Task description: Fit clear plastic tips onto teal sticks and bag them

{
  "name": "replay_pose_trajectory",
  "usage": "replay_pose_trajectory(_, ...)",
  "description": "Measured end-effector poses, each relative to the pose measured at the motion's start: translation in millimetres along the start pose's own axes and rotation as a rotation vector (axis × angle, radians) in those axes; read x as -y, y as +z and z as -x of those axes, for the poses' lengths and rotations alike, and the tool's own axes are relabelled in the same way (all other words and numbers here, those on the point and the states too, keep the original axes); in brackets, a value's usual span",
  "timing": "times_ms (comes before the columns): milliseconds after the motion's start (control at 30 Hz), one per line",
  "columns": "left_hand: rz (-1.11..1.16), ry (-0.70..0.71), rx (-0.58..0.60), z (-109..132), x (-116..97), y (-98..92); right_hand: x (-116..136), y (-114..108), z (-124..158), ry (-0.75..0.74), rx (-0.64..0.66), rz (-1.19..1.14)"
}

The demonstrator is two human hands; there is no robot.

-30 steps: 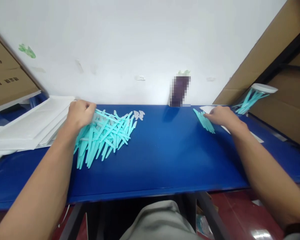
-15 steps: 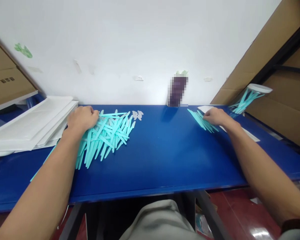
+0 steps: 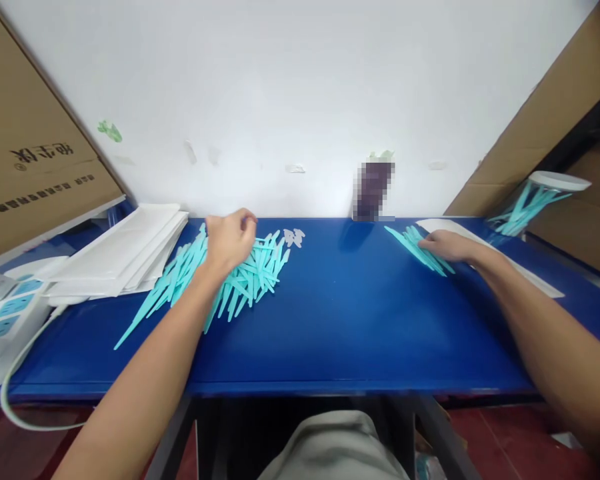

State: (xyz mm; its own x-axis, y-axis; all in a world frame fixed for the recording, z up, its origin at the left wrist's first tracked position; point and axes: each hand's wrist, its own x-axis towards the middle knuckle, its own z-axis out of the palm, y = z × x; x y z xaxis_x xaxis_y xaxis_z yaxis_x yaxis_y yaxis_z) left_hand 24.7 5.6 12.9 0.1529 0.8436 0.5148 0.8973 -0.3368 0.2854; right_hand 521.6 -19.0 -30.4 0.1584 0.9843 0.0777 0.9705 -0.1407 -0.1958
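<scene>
My left hand (image 3: 230, 240) is over a loose pile of slim teal plastic sticks (image 3: 250, 280) with tapered ends. Its fingers are curled together, and what they hold, if anything, is hidden. At the right, my right hand (image 3: 446, 245) has its fingers closed on a small fanned bunch of the same teal sticks (image 3: 414, 248). A white sheet (image 3: 525, 275) lies partly under that hand. Small grey flat pieces (image 3: 294, 237) lie on the blue table just right of the pile.
White padded envelopes (image 3: 125, 257) are stacked left of the pile, near a white power strip (image 3: 15, 313) with a cable. A clear jar of teal sticks with a white lid (image 3: 559, 181) stands at right. A cardboard box (image 3: 40, 153) and a pixelated dark object (image 3: 373, 190) are near the wall.
My view has turned left. My left hand has shifted rightward across the pile, showing more sticks on its left. My right hand stays at the bunch, and more of the white sheet shows.
</scene>
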Motion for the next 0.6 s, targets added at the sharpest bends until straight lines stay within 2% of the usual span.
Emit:
replay_pose_trajectory(67,-0.009,0.103,0.040,9,-24,6.1,6,-1,1,0.022,0.097,0.044)
replay_pose_trajectory(133,-0.107,0.216,0.098,20,-47,12.7,13,-3,4,0.025,0.132,0.076)
replay_pose_trajectory(233,-0.146,0.447,0.203,37,-71,23.5,23,-8,9,-0.003,0.059,0.090)
replay_pose_trajectory(300,-0.170,0.552,0.242,44,-78,31.7,30,-11,14,-0.023,-0.031,0.083)
replay_pose_trajectory(367,-0.216,0.557,0.294,49,-79,40.2,38,-15,19,-0.055,-0.129,0.068)
replay_pose_trajectory(467,-0.248,0.404,0.436,51,-74,50.6,57,-16,28,-0.168,-0.241,0.023)
replay_pose_trajectory(533,-0.237,0.322,0.518,50,-71,54.6,74,-13,34,-0.277,-0.261,-0.024)
replay_pose_trajectory(600,-0.226,0.319,0.538,49,-70,56.1,94,-8,42,-0.364,-0.239,-0.077)
